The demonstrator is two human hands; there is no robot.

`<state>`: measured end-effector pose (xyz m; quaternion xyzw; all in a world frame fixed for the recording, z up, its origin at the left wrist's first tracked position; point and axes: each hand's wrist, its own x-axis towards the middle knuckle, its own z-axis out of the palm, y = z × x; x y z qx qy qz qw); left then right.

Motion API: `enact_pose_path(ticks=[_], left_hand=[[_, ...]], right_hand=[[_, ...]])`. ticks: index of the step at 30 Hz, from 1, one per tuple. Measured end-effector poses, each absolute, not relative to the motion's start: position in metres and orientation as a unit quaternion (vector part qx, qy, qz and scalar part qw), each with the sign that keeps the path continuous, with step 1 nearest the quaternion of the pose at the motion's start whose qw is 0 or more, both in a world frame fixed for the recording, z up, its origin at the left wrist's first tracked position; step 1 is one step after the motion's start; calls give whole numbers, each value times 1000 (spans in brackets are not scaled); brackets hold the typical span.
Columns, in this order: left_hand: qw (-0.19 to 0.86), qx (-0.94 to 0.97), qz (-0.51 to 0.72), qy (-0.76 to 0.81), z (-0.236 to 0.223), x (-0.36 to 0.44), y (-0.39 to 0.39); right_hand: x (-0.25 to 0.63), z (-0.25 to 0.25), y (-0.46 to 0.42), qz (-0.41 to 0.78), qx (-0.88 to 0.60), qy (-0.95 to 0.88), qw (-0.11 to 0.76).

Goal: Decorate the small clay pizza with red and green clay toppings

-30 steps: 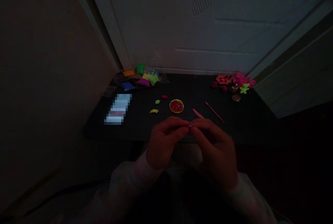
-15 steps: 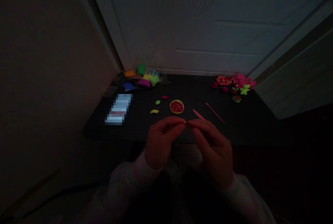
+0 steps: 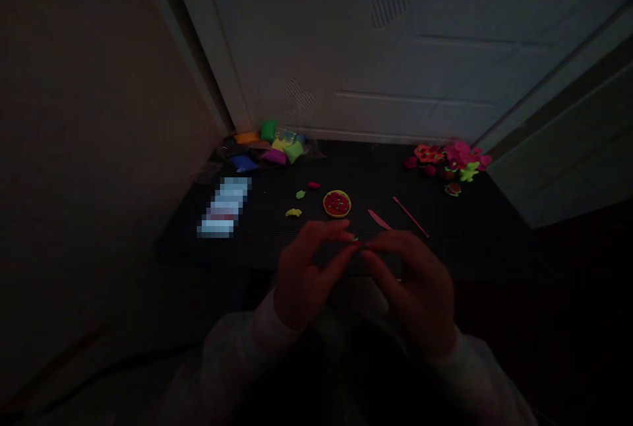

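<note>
Over the front edge of the table, my left hand (image 3: 309, 271) pinches a tiny piece of red and green clay (image 3: 357, 241) between thumb and fingertips. My right hand (image 3: 418, 281) meets it from the other side, thumb and forefinger closed at the piece; what lies between them is too small and dark to make out. Just beyond the hands lies a round clay pizza (image 3: 337, 204) with a yellow rim and red top. Left of it are a yellow clay piece (image 3: 293, 213), a light green one (image 3: 301, 194) and a red one (image 3: 314, 185).
A pink plastic knife (image 3: 378, 218) and a thin pink stick tool (image 3: 411, 216) lie right of the pizza. Colourful clay packets (image 3: 274, 155) sit at the back left, behind a blurred-out phone-like rectangle (image 3: 225, 207). Pink and orange clay flowers (image 3: 459, 154) are at the back right.
My left thumb and fingers have parted somewhat, and the small piece shows more clearly. My right hand has shifted slightly right and down. The table things stay put.
</note>
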<state>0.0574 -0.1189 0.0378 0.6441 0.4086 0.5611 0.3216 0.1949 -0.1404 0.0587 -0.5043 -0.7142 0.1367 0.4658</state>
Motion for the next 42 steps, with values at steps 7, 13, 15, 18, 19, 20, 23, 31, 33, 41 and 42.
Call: enact_pose_path(ticks=[7, 13, 15, 18, 19, 20, 23, 31, 33, 41, 42], left_hand=[[208, 722, 523, 403, 35, 57, -114], [274, 703, 498, 427, 30, 60, -105], [296, 692, 491, 438, 28, 61, -99], [304, 689, 479, 450, 23, 62, -89], [302, 689, 475, 457, 21, 62, -85], [298, 690, 468, 465, 19, 61, -81], [251, 708, 441, 491, 11, 59, -68], [118, 790, 296, 523, -9, 63, -50], [113, 790, 289, 528, -12, 64, -51], [110, 811, 245, 520, -26, 57, -56], [110, 809, 245, 522, -27, 57, -56]], right_hand=[[195, 55, -132, 220, -528, -678, 462], [198, 45, -121, 279, -541, -643, 465], [198, 42, -115, 290, -547, -636, 461], [201, 39, -104, 303, -556, -640, 436], [203, 39, -99, 302, -556, -647, 426], [206, 39, -92, 298, -558, -654, 414], [216, 39, -68, 266, -568, -676, 387], [227, 18, -4, 254, -567, -731, 282], [225, 10, 2, 252, -565, -737, 272], [218, -3, 5, 194, -560, -776, 216], [218, -4, 5, 193, -558, -779, 211]])
